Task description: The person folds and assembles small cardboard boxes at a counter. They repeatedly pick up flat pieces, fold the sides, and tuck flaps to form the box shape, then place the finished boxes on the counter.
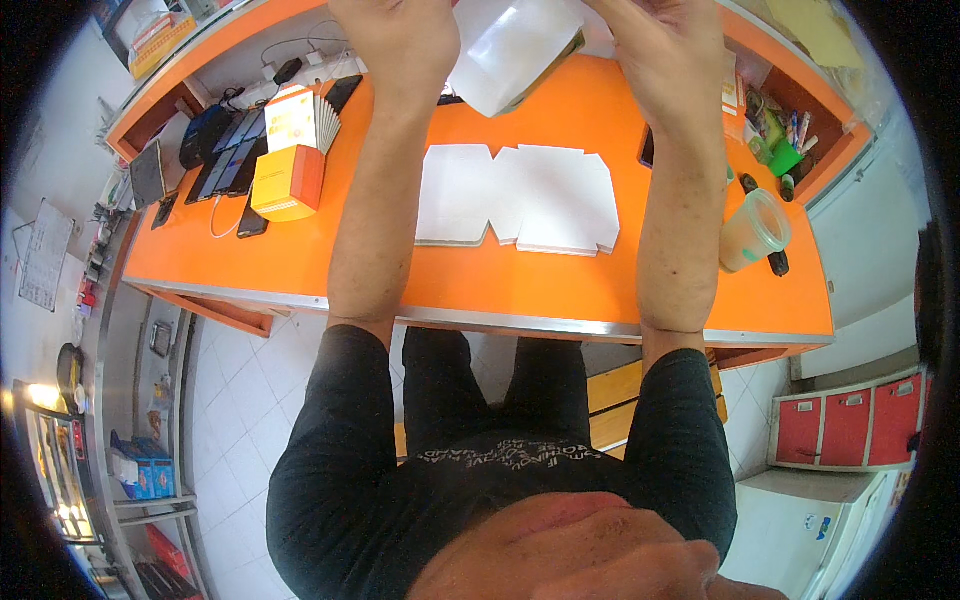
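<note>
Both my arms reach forward over the orange table, to the top edge of the view. My left hand is cut off there, so its fingers are hidden. My right hand is partly cut off too; its thumb side stretches toward a white, shiny, folded card-like piece with a dark olive edge. That piece is tilted between my two hands, and whether either hand grips it is hidden. Nearer to me, between my forearms, a stack of flat white die-cut box blanks lies on the table.
At left are a yellow-orange box, a fanned stack of printed cards and dark phones with cables. A clear plastic cup stands right of my right forearm. Beyond it sits a green pen holder. A metal strip edges the table.
</note>
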{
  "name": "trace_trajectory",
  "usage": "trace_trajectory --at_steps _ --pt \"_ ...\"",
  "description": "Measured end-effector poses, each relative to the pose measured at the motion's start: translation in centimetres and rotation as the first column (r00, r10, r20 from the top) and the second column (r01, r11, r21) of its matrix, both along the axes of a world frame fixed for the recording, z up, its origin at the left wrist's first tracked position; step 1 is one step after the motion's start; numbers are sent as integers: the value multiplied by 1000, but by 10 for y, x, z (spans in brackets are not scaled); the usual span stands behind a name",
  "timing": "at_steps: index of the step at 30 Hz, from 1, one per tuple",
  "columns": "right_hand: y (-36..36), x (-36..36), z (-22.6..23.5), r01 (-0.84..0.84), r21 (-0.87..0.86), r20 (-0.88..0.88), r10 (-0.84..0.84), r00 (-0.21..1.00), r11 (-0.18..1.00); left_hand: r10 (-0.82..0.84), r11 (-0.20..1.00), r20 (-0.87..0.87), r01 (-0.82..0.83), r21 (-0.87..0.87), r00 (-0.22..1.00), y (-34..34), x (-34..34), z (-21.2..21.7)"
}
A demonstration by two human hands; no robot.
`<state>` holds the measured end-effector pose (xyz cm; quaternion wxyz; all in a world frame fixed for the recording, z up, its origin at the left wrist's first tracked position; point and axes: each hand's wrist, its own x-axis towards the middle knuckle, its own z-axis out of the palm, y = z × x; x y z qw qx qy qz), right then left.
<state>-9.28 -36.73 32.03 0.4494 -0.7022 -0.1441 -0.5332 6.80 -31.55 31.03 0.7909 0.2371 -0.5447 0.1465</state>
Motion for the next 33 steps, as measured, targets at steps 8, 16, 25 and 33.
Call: trace_trajectory --at_steps 8,16,25,33 --pt "-5 -1 -1 144 11 137 -144 980 989 -90 988 5 88 125 996 10 -7 0" --pt "2 11 0 614 -201 577 -415 704 763 -273 960 123 262 96 954 6 -13 -7" --pt "3 14 -2 737 -254 580 -511 634 626 48 994 280 -74 83 959 -1 -9 -17" --pt "3 21 -5 641 -463 489 -426 761 613 -343 909 -128 363 204 931 1 -27 -5"
